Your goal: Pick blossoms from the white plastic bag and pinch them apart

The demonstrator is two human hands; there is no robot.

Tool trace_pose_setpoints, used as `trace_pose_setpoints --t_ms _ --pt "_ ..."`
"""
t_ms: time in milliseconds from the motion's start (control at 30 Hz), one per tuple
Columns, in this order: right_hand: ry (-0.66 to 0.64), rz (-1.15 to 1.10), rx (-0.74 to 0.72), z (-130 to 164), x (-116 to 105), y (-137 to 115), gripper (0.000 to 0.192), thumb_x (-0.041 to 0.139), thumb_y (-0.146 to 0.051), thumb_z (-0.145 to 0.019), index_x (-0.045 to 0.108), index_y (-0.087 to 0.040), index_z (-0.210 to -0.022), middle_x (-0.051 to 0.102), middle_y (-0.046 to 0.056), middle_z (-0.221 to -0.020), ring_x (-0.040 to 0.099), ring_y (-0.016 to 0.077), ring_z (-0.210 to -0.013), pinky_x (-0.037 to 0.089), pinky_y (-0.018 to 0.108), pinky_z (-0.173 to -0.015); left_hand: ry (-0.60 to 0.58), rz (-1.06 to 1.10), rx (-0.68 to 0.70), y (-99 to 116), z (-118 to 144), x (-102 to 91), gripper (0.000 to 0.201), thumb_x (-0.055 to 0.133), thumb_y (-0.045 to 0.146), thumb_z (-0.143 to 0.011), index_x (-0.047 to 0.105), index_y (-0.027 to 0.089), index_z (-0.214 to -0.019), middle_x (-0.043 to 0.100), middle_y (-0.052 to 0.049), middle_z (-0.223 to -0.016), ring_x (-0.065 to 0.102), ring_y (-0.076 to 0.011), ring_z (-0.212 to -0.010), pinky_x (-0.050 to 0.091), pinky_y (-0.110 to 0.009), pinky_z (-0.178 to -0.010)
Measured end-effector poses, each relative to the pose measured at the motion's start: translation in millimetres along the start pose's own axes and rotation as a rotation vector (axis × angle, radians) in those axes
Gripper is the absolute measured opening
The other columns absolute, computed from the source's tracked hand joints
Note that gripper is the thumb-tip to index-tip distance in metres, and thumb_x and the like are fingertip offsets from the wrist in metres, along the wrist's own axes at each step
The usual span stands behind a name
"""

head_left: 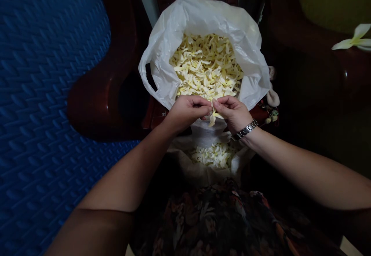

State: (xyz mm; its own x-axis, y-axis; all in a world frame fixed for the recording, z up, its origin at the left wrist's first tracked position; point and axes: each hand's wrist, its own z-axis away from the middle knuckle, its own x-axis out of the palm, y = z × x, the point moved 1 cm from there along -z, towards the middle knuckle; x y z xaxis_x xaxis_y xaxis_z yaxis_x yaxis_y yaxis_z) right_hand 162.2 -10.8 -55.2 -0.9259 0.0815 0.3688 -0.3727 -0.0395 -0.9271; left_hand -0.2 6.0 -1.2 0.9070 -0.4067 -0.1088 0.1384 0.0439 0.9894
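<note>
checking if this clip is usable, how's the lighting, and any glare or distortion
Head view: dim overall, the white bag brightest, the area right of it almost black; head view: small glints on the dark wood; head view: forearms look stretched toward the edges, perhaps from a wide lens; head view: the flower between left hand and right hand shows little fine detail.

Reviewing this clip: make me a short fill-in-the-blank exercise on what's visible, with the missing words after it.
1. The left hand and right hand meet at a flower; the metal wristband is on the ____ wrist.
2. The bag nearer the patterned clothing is the ____ of the two.
3. The farther bag is coloured ____.
4. The textured surface at the picture's left is ____.

Missing words: right; smaller; white; blue.
</note>
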Motion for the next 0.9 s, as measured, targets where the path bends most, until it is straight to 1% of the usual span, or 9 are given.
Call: trace_pose_setpoints --t_ms 100,233,400,600,667,767,833,900 --pt "-0.002 0.003 0.001 0.0 -0.1 0.2 0.041 0.095 -0.047 -0.055 0.068 -0.022 -0.074 0.068 -0.003 -0.073 0.061 0.0114 -0.07 0.052 0.028 -0.071 -0.001 -0.005 -0.008 0.4 0.1 -0.2 0.005 0.074 0.017 -0.071 0.075 0.012 -0.073 0.069 0.0 -0.066 0.059 -0.0071 -0.057 0.049 -0.019 -0.058" --pt "-0.01 0.013 0.0 0.1 0.7 0.4 0.045 0.095 -0.051 -0.052 0.068 -0.022 -0.073 0.067 -0.004 -0.072 0.061 0.0113 -0.069 0.052 0.028 -0.071 0.007 0.005 -0.027 2.1 0.9 0.8 0.007 0.075 0.017 -0.07 0.074 0.012 -0.074 0.068 0.001 -0.065 0.059 -0.007 -0.057 0.049 -0.018 -0.058" --pt "-0.009 -0.002 -0.006 1.5 3.3 -0.2 0.044 0.097 -0.049 -0.049 0.069 -0.023 -0.071 0.068 -0.005 -0.069 0.062 0.0098 -0.067 0.054 0.027 -0.071 0.036 0.035 -0.073 2.3 0.6 2.5 0.0 0.069 0.012 -0.071 0.07 0.012 -0.071 0.066 0.001 -0.064 0.057 -0.006 -0.055 0.048 -0.018 -0.057" --pt "-0.023 0.005 -0.013 1.7 4.6 -0.4 0.042 0.096 -0.049 -0.052 0.07 -0.024 -0.072 0.07 -0.004 -0.072 0.064 0.0115 -0.073 0.055 0.031 -0.081 0.065 0.045 -0.081 1.2 -0.1 5.0 0.003 0.066 0.012 -0.074 0.064 0.013 -0.072 0.062 0.002 -0.063 0.053 -0.0054 -0.054 0.045 -0.018 -0.054" --pt "-0.032 0.018 -0.012 1.2 4.5 -0.3 0.042 0.096 -0.051 -0.052 0.07 -0.024 -0.073 0.07 -0.003 -0.074 0.064 0.0129 -0.075 0.055 0.033 -0.084 0.106 0.054 -0.035 -0.6 -0.9 6.5 0.008 0.067 0.012 -0.072 0.06 0.015 -0.073 0.06 0.003 -0.063 0.052 -0.0053 -0.054 0.043 -0.017 -0.053" --pt "-0.022 0.035 -0.013 0.7 4.1 0.1 0.043 0.095 -0.052 -0.053 0.071 -0.024 -0.074 0.071 -0.002 -0.077 0.064 0.0144 -0.079 0.054 0.034 -0.085 0.191 0.046 0.12 -3.9 -2.4 7.8 0.019 0.072 0.013 -0.066 0.055 0.017 -0.073 0.059 0.003 -0.068 0.052 -0.0061 -0.061 0.043 -0.017 -0.056" --pt "0.003 0.042 -0.011 0.5 3.8 0.9 0.044 0.094 -0.054 -0.053 0.072 -0.024 -0.075 0.071 -0.002 -0.078 0.064 0.0145 -0.078 0.053 0.034 -0.084 0.211 0.004 0.198 -5.4 -2.7 8.0 0.018 0.073 0.016 -0.066 0.055 0.017 -0.071 0.06 0.002 -0.071 0.052 -0.0066 -0.063 0.042 -0.018 -0.056" --pt "0.025 0.041 -0.01 0.5 3.7 1.9 0.046 0.093 -0.057 -0.053 0.073 -0.024 -0.077 0.07 -0.002 -0.078 0.062 0.0139 -0.076 0.053 0.033 -0.082 0.198 -0.041 0.212 -5.7 -2.5 8.0 0.013 0.072 0.019 -0.068 0.06 0.017 -0.07 0.061 0.002 -0.069 0.049 -0.0069 -0.06 0.04 -0.019 -0.054"
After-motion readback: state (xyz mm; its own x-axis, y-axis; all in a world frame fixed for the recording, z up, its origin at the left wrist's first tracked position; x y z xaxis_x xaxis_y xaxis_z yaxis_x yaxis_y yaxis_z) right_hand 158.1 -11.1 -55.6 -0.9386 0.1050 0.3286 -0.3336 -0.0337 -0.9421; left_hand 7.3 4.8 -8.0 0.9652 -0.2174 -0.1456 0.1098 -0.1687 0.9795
